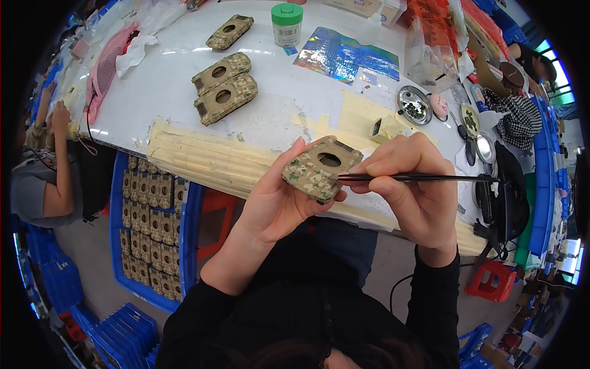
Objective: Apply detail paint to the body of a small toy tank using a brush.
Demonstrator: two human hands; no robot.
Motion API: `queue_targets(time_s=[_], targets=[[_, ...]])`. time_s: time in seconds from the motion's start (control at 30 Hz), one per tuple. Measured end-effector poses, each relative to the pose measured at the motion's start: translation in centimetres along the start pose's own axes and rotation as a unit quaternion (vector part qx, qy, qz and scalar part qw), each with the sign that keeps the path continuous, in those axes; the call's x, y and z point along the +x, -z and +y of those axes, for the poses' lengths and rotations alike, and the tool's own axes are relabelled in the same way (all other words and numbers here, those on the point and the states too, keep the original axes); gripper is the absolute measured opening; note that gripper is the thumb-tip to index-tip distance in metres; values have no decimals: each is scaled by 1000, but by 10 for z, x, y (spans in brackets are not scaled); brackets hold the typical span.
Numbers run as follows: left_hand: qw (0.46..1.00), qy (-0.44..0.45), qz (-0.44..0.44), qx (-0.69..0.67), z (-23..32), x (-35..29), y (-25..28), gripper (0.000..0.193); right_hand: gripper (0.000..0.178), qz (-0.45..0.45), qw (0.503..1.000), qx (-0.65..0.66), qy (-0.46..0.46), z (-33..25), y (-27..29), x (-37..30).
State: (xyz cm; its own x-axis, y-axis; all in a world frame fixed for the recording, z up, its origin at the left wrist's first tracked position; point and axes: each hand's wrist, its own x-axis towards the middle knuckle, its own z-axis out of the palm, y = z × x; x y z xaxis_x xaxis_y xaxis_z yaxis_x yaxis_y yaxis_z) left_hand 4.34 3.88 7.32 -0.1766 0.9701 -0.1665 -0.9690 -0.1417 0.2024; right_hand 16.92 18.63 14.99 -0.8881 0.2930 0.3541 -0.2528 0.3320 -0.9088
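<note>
My left hand (pixel 270 209) is closed around a toy tank hull (pixel 307 176) in tan and green camouflage, tilted, with its round opening facing up. Between the thumb and fingers of my right hand (pixel 424 190) is a pair of black tweezers (pixel 402 177). Their tips reach the hull's right side near the opening; whether they grip anything is too small to tell. On the white table, two similar hulls lie side by side, the nearer hull (pixel 212 109) touching the farther hull (pixel 209 74). A third hull (pixel 230 32) lies beyond them.
A metal dish (pixel 402 92) with dark green bits stands at right, near a black bag (pixel 513 190). Behind are a green-lidded jar (pixel 287 31) and a shiny holographic sheet (pixel 326 55). A blue crate (pixel 123 270) of hulls sits lower left. Another person (pixel 49 184) works at far left.
</note>
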Motion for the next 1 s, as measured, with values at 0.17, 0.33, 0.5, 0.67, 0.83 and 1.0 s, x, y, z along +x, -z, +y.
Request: queue_targets(time_s=[0.17, 0.33, 0.5, 0.67, 0.83, 1.0], targets=[[1000, 1, 1, -1, 0, 0, 0, 49, 9, 1, 1000, -3, -2, 0, 0, 0], [1000, 5, -5, 1, 1, 1, -1, 49, 9, -7, 1000, -5, -2, 0, 2, 0], [1000, 6, -25, -16, 0, 0, 2, 51, 21, -52, 998, -37, -3, -1, 10, -1], [994, -36, -30, 95, 2, -6, -7, 54, 14, 48, 995, 86, 18, 4, 9, -12], [995, -3, -41, 95, 12, -8, -5, 60, 15, 61, 990, 128, 8, 9, 4, -19], [993, 2, -52, 103, 10, -9, -3, 72, 16, 66, 988, 141, 3, 13, -7, -25]])
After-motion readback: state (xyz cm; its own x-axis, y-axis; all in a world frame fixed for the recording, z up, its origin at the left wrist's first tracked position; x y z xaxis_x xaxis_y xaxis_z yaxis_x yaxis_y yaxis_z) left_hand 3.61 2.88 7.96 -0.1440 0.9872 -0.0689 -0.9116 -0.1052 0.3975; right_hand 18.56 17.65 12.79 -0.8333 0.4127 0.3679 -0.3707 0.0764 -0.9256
